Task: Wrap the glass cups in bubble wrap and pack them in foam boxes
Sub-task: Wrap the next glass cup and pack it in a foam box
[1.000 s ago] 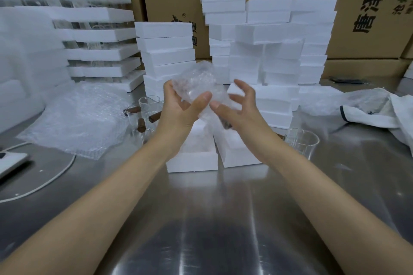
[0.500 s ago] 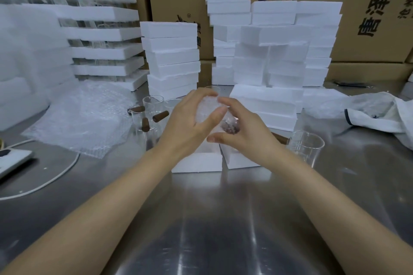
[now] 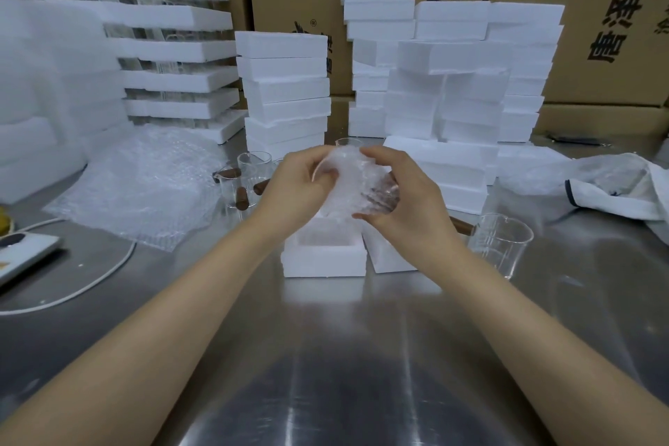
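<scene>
Bubble wrap (image 3: 356, 185) bundled round cup, left hand (image 3: 297, 192) and right hand (image 3: 402, 203) both gripping; tuck ends snug before lowering into foam box (image 3: 324, 257) just below.

2 bare forearms reach in from the near edge of the table (image 3: 336, 355) and converge above its middle. Left hand (image 3: 295, 192) and right hand (image 3: 409, 206) face each other, fingers curled round the bubble-wrapped cup (image 3: 356, 188). Right index finger arches over the top, thumb below.

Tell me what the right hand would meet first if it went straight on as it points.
The right hand points leftward into the bubble-wrapped glass cup it grips, so that comes first; beyond it, probably the left hand.
</scene>
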Tool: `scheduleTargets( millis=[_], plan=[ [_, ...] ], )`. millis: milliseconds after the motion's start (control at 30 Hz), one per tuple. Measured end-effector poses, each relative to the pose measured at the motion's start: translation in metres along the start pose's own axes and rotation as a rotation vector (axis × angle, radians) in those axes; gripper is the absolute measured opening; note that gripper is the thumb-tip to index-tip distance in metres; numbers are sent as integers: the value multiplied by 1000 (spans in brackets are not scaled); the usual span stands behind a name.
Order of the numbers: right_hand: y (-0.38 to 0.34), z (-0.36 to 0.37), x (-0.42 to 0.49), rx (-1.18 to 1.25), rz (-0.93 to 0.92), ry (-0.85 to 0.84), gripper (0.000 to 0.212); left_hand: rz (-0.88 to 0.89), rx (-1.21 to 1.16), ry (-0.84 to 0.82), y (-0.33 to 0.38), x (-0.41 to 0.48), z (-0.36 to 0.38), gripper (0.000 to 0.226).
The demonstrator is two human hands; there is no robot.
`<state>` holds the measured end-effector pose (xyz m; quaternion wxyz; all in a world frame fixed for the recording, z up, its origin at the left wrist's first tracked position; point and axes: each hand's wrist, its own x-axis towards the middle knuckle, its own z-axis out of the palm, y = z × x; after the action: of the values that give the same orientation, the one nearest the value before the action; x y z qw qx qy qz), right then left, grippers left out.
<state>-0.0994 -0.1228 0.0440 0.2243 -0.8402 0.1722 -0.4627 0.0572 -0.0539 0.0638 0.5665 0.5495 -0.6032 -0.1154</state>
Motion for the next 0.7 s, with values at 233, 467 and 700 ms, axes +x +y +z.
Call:
scheduleTargets(
  millis=[233, 467, 700],
  plan=[
    [-12, 4, -1, 179, 75, 53, 70, -83, 97, 283, 2, -5, 12, 35],
    [-2, 9, 5, 786, 558, -12, 33, 61, 192, 148, 21, -14, 23, 19],
    [-5, 8, 2, 632, 461, -91, 38, 187, 426, 190, 21, -11, 14, 18]
  ],
)
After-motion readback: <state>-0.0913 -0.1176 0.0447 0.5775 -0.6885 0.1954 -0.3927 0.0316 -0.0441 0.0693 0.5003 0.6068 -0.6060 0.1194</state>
